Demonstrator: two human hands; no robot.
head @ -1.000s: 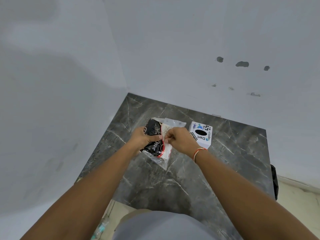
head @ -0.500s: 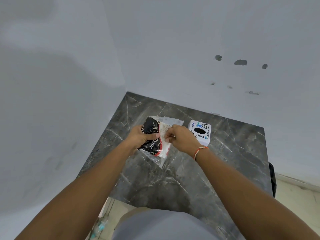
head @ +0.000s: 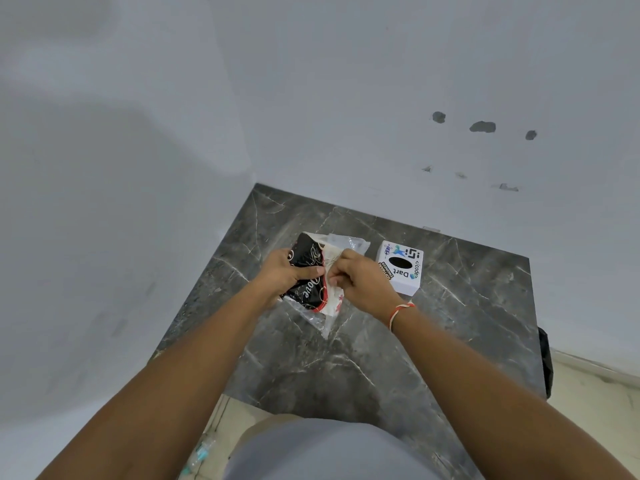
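A black, white and red printed packet (head: 308,278) in a clear plastic wrapper (head: 323,322) lies on the dark marble table (head: 346,368), near the back left. My left hand (head: 285,273) grips the black side of the packet, thumb across its top. My right hand (head: 356,280) pinches the white side of the packet next to the left thumb. The wrapper's clear ends stick out beyond both hands.
A white box (head: 400,268) with a black oval opening and stickers stands just right of my right hand. White walls close the table's back and left. A dark object (head: 545,362) hangs at the table's right edge. Pale floor shows below.
Both hands keep hold of the packet; my right-hand fingers have shifted slightly along its white edge. The view has drifted a little.
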